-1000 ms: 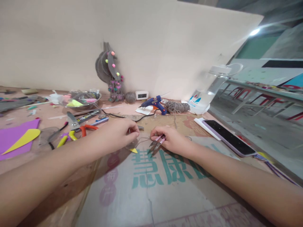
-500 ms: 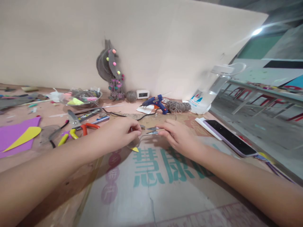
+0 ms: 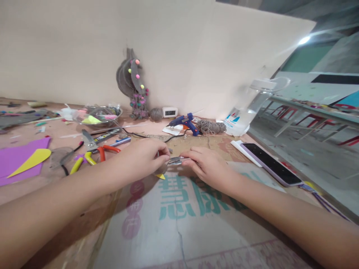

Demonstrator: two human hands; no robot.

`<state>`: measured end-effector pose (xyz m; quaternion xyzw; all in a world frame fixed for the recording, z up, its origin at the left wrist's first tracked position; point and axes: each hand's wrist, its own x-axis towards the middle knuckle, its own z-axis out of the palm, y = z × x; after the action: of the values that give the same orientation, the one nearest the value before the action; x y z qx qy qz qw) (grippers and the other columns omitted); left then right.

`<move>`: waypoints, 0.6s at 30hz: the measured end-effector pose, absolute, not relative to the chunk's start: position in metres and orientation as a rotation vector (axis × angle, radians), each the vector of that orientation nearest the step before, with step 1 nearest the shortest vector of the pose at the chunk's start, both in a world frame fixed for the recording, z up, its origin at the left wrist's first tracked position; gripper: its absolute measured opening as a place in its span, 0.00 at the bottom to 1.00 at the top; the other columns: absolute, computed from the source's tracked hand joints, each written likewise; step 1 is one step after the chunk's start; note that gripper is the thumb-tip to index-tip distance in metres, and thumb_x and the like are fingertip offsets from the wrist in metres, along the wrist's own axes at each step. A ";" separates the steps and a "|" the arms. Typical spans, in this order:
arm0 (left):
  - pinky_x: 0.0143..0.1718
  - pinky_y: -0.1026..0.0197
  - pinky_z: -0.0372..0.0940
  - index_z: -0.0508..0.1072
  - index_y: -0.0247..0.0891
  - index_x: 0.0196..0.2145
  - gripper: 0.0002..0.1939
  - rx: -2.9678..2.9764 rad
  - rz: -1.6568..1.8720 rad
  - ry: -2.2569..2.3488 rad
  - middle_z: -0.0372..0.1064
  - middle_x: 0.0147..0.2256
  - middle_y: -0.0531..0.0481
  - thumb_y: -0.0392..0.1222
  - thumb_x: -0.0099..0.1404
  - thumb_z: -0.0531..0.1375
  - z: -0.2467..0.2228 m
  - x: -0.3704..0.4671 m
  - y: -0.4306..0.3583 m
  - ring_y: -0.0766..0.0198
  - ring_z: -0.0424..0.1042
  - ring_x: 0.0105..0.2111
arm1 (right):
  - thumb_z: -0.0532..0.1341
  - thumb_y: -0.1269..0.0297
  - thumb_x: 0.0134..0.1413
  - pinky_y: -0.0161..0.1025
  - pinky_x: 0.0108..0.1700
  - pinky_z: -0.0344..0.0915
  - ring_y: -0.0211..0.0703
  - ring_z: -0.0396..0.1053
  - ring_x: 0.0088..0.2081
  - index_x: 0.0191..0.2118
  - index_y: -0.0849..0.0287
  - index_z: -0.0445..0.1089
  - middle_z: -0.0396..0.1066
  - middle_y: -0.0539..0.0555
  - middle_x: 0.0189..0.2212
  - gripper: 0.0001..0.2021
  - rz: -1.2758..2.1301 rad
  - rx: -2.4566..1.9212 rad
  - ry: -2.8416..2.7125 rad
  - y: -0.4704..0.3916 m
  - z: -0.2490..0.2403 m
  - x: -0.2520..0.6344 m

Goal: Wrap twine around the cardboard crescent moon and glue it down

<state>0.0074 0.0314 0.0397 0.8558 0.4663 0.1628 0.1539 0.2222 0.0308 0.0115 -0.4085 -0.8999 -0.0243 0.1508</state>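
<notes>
My right hand [image 3: 206, 162], its fingers closed, grips a small pair of thread snips [image 3: 177, 160] whose metal blades point left. The blade tips reach the fingertips of my left hand [image 3: 153, 155]. That hand is pinched on a thin grey strand of yarn, mostly hidden by the fingers. Below the left fingers, a grey piece with a yellow pointed tip [image 3: 160, 176] shows in part; I cannot tell whether it hangs or lies. Under both hands is a flat cardboard sheet [image 3: 151, 231] with green and purple printing.
Pliers-like shears with red and yellow handles [image 3: 90, 149] lie left, beside purple foam sheets [image 3: 19, 157] and a yellow cutout [image 3: 30, 162]. Behind are a bowl of scraps [image 3: 117, 114], a blue glue gun [image 3: 185, 122] and yarn [image 3: 211, 127]. A phone [image 3: 272, 164] and bottle [image 3: 238, 119] stand right.
The snips have moved left towards my left fingers, and their blades, apart before, are now together. My left hand has hardly moved. The whole view has shifted slightly.
</notes>
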 end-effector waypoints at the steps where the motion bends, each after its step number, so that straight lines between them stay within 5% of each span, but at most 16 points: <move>1: 0.28 0.64 0.56 0.73 0.42 0.31 0.11 2.457 0.463 1.338 0.73 0.30 0.53 0.42 0.58 0.51 0.040 0.008 0.031 0.64 0.68 0.28 | 0.49 0.58 0.61 0.38 0.38 0.58 0.43 0.66 0.37 0.43 0.60 0.70 0.70 0.56 0.34 0.16 -0.074 -1.166 -2.591 0.030 0.011 0.221; 11: 0.27 0.64 0.54 0.70 0.41 0.31 0.11 2.461 0.470 1.354 0.70 0.28 0.53 0.44 0.61 0.49 0.033 0.009 0.032 0.63 0.67 0.27 | 0.49 0.58 0.61 0.37 0.35 0.57 0.43 0.65 0.34 0.39 0.59 0.72 0.70 0.54 0.30 0.16 -0.075 -1.139 -2.611 0.028 0.011 0.219; 18: 0.29 0.63 0.55 0.67 0.40 0.28 0.16 2.479 0.684 1.534 0.69 0.28 0.52 0.45 0.65 0.43 0.065 -0.009 0.039 0.62 0.66 0.29 | 0.47 0.60 0.62 0.37 0.39 0.61 0.42 0.68 0.39 0.41 0.59 0.68 0.71 0.54 0.37 0.15 0.198 -1.236 -2.266 0.042 0.011 0.230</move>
<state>-0.0085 0.0387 0.0648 0.8256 0.5108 0.2278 0.0738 0.2303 0.0416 0.0112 -0.4593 -0.8421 0.0735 0.2728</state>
